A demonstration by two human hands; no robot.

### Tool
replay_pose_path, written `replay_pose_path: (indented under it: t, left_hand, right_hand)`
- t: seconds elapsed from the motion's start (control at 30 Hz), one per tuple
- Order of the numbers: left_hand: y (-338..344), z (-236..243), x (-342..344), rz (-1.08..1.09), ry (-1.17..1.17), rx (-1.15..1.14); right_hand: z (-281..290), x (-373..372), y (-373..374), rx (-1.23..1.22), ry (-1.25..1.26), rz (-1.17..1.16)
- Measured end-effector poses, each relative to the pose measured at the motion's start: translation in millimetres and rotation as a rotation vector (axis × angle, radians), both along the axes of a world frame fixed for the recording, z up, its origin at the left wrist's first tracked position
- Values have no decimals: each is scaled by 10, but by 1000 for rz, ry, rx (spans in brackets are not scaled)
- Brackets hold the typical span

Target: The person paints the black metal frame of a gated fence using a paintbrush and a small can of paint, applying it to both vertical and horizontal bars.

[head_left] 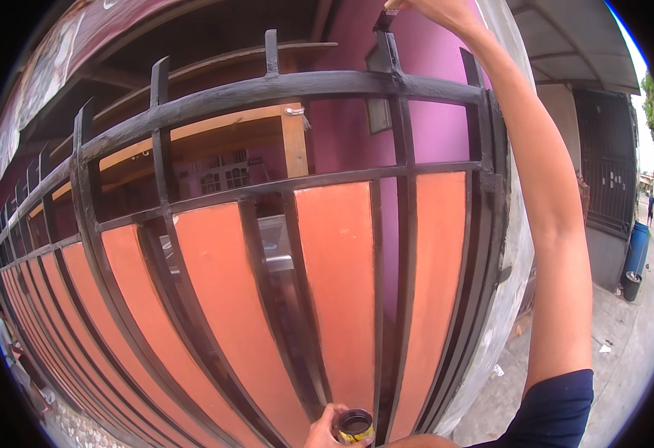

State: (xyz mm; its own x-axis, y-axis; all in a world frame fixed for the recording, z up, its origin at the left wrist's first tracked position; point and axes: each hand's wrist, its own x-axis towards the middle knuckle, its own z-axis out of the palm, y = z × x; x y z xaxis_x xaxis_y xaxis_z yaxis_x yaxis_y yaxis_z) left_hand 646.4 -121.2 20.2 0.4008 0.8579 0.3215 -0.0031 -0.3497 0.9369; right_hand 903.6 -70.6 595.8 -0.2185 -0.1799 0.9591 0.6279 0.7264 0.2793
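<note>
The right hand (pixel 435 9) is raised to the top edge of the view, arm fully extended upward, and is clenched around the handle of a small paintbrush (pixel 386 16). The brush bristles point down and touch the upper tip of a vertical bar of the black metal gate (pixel 267 89), above the gate's top horizontal rail. The left hand (pixel 327 431) sits at the bottom edge of the view, low in front of the gate, and grasps a small open paint can (pixel 356 427) with a dark interior and a yellow label band; the can is upright, with its mouth facing up. The gate consists of dark vertical bars crossed by two horizontal rails, with orange panels (pixel 339 291) filling the lower section between the bars. The bars near the brush carry a dark coating. Behind the gate stands a purple wall (pixel 435 127) with a wooden beam structure (pixel 215 134) to its left. To the right of the gate, a white pillar (pixel 507 254) borders a concrete pavement (pixel 640 351). A blue bin (pixel 637 254) stands well apart on the pavement, beside a dark barred gate (pixel 605 172) of the neighbouring building.
</note>
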Motion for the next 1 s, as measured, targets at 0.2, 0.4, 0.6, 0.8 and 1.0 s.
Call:
replay_pose_path:
  t: [0.2,0.4,0.6,0.8,1.0]
  left_hand:
    - [-4,36,-57,1,2,22]
    - [-15,111,-103,12,-7,25]
    - [77,-38,-205,-51,-65,-106]
    - [128,-44,-324,-42,-20,38]
    - [233,-189,-433,-121,-37,8]
  right_hand:
    - [13,-43,-290,9,-20,-154]
    - [-19,-169,-53,231,-139,-433]
    - [-165,-497,-471,143,-235,-399]
    - [-41,-745,-294,-99,-233,-513]
    - [210,-776,-177,-189,-287,-671]
